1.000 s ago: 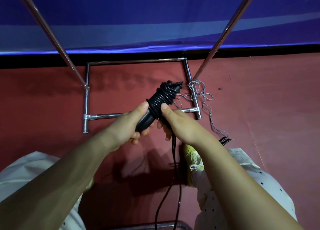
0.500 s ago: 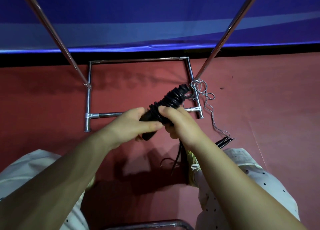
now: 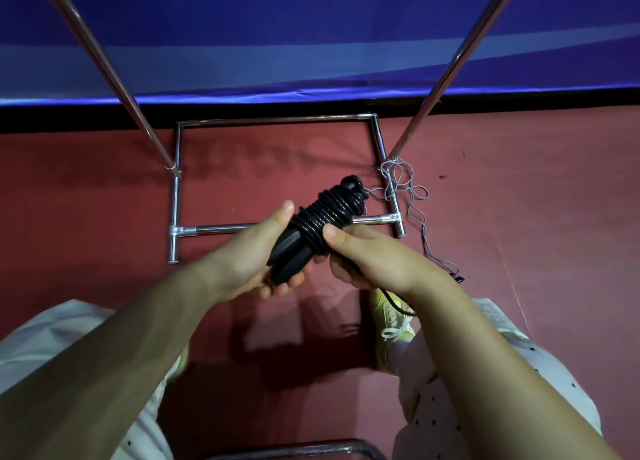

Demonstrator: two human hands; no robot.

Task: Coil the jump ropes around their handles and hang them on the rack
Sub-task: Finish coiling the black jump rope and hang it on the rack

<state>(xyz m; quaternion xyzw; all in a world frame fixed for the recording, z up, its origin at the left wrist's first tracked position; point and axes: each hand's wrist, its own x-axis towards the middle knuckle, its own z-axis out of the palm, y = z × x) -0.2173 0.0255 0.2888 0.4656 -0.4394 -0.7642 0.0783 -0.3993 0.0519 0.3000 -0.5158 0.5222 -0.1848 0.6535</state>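
A black jump rope [image 3: 323,217] is wound in tight coils around its two black handles, held slanting up to the right over the red floor. My left hand [image 3: 258,262] grips the lower ends of the handles. My right hand [image 3: 367,262] holds the rope at the lowest coils, thumb on top. A short loose end of the black rope [image 3: 398,305] hangs below my right wrist. The chrome rack [image 3: 277,121] stands ahead, its base frame on the floor and two slanted poles rising left and right.
A thin grey rope [image 3: 403,189] lies tangled on the floor at the rack's right foot, trailing to the right. My yellow shoe [image 3: 391,317] and white dotted trousers are below. A blue banner runs along the wall behind. A metal bar [image 3: 311,447] crosses the bottom edge.
The loose rope hanging below my hands has grown much shorter as more coils went onto the handles. The bundle tilted, then swung back a little left.
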